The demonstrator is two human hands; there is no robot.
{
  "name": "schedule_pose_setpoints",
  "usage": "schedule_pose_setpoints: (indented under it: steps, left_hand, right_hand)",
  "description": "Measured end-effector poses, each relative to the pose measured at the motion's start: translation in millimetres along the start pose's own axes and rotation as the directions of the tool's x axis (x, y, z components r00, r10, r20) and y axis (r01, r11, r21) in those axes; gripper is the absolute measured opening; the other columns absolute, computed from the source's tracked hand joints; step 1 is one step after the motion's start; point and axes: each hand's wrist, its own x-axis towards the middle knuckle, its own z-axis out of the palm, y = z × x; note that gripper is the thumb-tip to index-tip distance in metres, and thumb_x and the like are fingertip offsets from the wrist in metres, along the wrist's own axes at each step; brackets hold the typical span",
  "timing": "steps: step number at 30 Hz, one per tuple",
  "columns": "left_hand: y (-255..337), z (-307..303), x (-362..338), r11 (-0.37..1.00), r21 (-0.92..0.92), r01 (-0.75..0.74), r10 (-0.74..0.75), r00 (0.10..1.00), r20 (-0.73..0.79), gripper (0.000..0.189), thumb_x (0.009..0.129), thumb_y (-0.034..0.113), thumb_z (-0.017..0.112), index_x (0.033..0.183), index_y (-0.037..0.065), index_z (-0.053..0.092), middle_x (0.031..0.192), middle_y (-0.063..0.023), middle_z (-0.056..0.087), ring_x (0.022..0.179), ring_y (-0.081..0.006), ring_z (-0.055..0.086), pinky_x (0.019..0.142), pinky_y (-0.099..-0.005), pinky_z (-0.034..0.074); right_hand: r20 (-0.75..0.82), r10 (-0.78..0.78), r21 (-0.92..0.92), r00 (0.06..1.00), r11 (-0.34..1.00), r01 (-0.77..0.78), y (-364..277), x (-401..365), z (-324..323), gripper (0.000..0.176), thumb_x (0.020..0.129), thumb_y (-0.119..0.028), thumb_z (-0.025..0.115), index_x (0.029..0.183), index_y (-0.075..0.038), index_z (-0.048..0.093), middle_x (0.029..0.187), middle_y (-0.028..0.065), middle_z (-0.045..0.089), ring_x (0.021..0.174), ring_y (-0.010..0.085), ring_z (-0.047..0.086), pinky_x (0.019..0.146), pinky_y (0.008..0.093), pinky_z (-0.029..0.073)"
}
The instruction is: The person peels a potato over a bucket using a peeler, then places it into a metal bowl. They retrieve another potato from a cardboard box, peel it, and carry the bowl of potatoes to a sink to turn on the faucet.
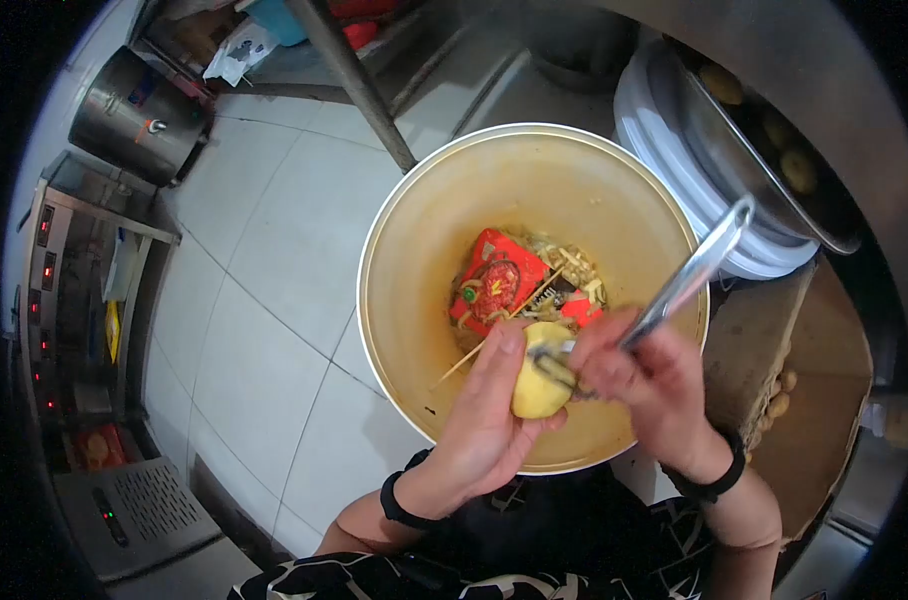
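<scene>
A peeled, pale yellow potato sits in my left hand, the fingers wrapped around its left side and underside. My right hand grips a metal peeler by its handle, which points up and to the right. The peeler's head lies against the potato's right side, slightly blurred. Both hands are over a large round bin with a yellowish inside. At its bottom lie a red packet, a thin wooden stick and a heap of scraps.
A metal tray of potatoes rests on white lidded tubs at the upper right. Beside the bin stands an open cardboard box with potatoes near its edge. Steel kitchen equipment lines the left, and a metal leg rises behind.
</scene>
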Motion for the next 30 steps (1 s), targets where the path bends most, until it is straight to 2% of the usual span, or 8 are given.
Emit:
schedule_pose_setpoints:
  steps: [3, 5, 11, 13, 17, 18, 26, 30]
  left_hand:
    - [4, -2, -8, 0.996, 0.090, 0.008, -0.020, 0.992, 0.126, 0.033, 0.089, 0.036, 0.030, 0.106, 0.009, 0.040, 0.091, -0.0053, 0.052, 0.078, -0.0148, 0.055, 0.055, -0.0235, 0.042]
    - [6, 0, -4, 0.997, 0.071, 0.009, -0.018, 0.993, 0.116, 0.035, 0.089, 0.037, 0.029, 0.106, 0.009, 0.040, 0.091, -0.0053, 0.052, 0.079, -0.0146, 0.054, 0.055, -0.0234, 0.042]
    - [9, -1, -5, 0.997, -0.018, 0.070, -0.069, 0.997, 0.039, 0.039, 0.088, 0.041, 0.027, 0.106, 0.008, 0.041, 0.091, -0.0052, 0.052, 0.077, -0.0140, 0.054, 0.055, -0.0223, 0.043]
    - [8, -3, -4, 0.996, -0.041, 0.078, -0.075, 0.995, 0.067, 0.040, 0.088, 0.041, 0.026, 0.106, 0.008, 0.041, 0.091, -0.0051, 0.052, 0.077, -0.0138, 0.054, 0.055, -0.0220, 0.043]
    - [3, -7, -2, 0.995, 0.005, 0.103, -0.103, 0.991, 0.085, 0.042, 0.087, 0.047, 0.023, 0.100, 0.012, 0.043, 0.089, -0.0044, 0.052, 0.078, -0.0142, 0.053, 0.059, -0.0222, 0.045]
    - [3, -8, -2, 0.995, 0.058, 0.083, -0.091, 0.986, 0.140, 0.040, 0.087, 0.045, 0.023, 0.099, 0.012, 0.042, 0.089, -0.0045, 0.052, 0.079, -0.0148, 0.052, 0.060, -0.0228, 0.045]
    - [5, -8, -3, 0.997, -0.072, -0.009, 0.016, 0.995, 0.100, 0.029, 0.089, 0.036, 0.030, 0.100, 0.012, 0.040, 0.097, -0.0048, 0.048, 0.090, -0.0168, 0.051, 0.066, -0.0287, 0.045]
    - [6, 0, -3, 1.000, -0.019, 0.003, -0.003, 1.000, -0.003, 0.028, 0.085, 0.032, 0.040, 0.103, 0.011, 0.039, 0.095, -0.0045, 0.048, 0.091, -0.0169, 0.051, 0.071, -0.0306, 0.043]
  right_hand:
    - [-0.234, 0.094, -0.091, 0.968, 0.989, -0.118, 8, 14, -23, 0.009, 0.083, -0.011, 0.049, 0.087, -0.003, 0.051, 0.072, -0.0020, 0.050, 0.062, 0.0032, 0.042, 0.055, 0.0170, 0.034]
    - [-0.223, 0.157, 0.015, 0.962, 0.987, -0.158, 15, 14, -33, 0.011, 0.084, -0.014, 0.049, 0.087, -0.003, 0.051, 0.069, -0.0032, 0.048, 0.059, 0.0026, 0.040, 0.052, 0.0168, 0.032]
    - [-0.066, -0.091, 0.065, 0.994, 0.993, 0.095, 7, -1, -9, 0.010, 0.084, -0.011, 0.047, 0.087, -0.002, 0.050, 0.077, 0.0009, 0.050, 0.063, 0.0047, 0.043, 0.056, 0.0177, 0.035]
    - [0.166, -0.197, 0.009, 0.966, 0.980, 0.199, 10, -1, -4, 0.009, 0.084, -0.010, 0.046, 0.087, -0.002, 0.050, 0.080, 0.0025, 0.051, 0.068, 0.0065, 0.045, 0.060, 0.0188, 0.037]
    - [0.006, -0.020, 0.147, 1.000, 0.989, 0.019, 11, -1, -12, 0.009, 0.084, -0.010, 0.046, 0.088, -0.003, 0.050, 0.079, 0.0000, 0.050, 0.074, 0.0062, 0.046, 0.064, 0.0191, 0.037]
    - [-0.171, -0.025, 0.005, 0.985, 1.000, 0.026, 16, 10, -15, 0.010, 0.084, -0.012, 0.047, 0.088, -0.004, 0.050, 0.076, -0.0020, 0.050, 0.066, 0.0037, 0.044, 0.059, 0.0170, 0.035]
    - [-0.179, -0.020, -0.109, 0.984, 0.994, 0.001, 10, 11, -24, 0.010, 0.084, -0.012, 0.048, 0.088, -0.003, 0.051, 0.068, -0.0038, 0.048, 0.057, 0.0017, 0.037, 0.051, 0.0154, 0.029]
    - [-0.020, -0.042, 0.133, 0.999, 0.990, 0.044, 8, 1, -17, 0.010, 0.084, -0.011, 0.047, 0.087, -0.002, 0.051, 0.072, -0.0011, 0.049, 0.061, 0.0038, 0.042, 0.054, 0.0169, 0.033]
